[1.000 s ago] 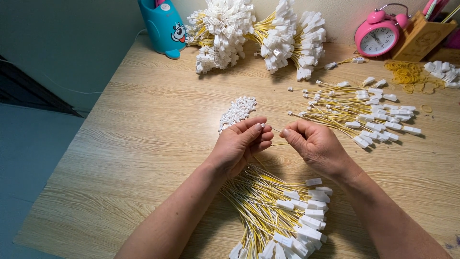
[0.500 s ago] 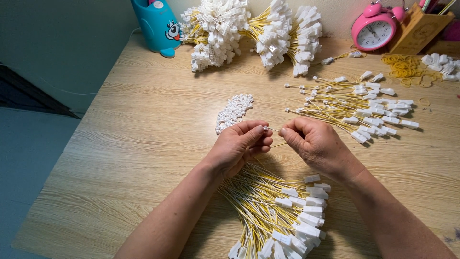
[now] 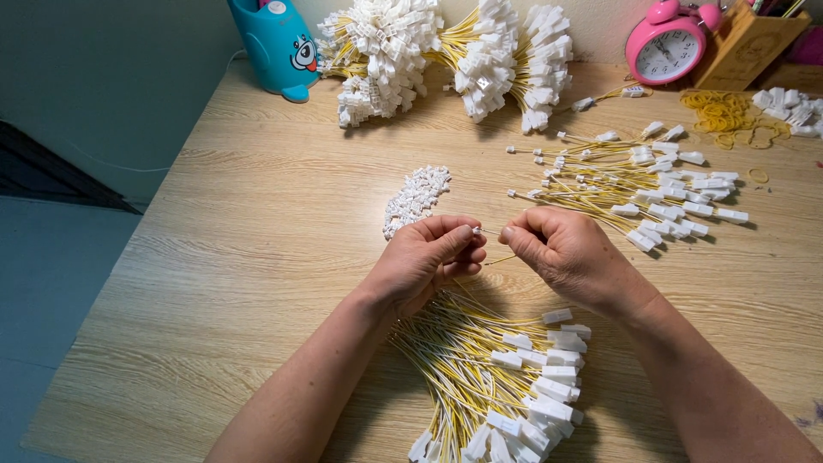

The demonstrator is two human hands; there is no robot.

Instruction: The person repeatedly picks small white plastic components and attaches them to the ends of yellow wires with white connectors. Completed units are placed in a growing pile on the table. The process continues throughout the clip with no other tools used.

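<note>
My left hand (image 3: 431,257) pinches a tiny white connector (image 3: 477,231) between thumb and forefinger. My right hand (image 3: 561,251) faces it, fingers closed on a thin yellow-white wire (image 3: 499,258) whose tip meets the connector. Both hands hover above the wooden table (image 3: 257,257). Below them lies a fan of yellow wires with white plugs (image 3: 506,386). A small heap of loose white connectors (image 3: 416,197) sits just beyond my left hand. To the right, another spread of wires with plugs (image 3: 643,184) lies flat.
Big bundles of finished wires with white plugs (image 3: 446,51) lean at the back. A blue cartoon-shaped container (image 3: 276,47) stands at the back left, a pink alarm clock (image 3: 669,47) and wooden holder (image 3: 746,43) at the back right, beside yellow rubber bands (image 3: 724,111) and white plugs (image 3: 789,107).
The hands stay together in the same spot; the fingers have shifted slightly, bringing wire tip and connector together. The camera has tilted a little.
</note>
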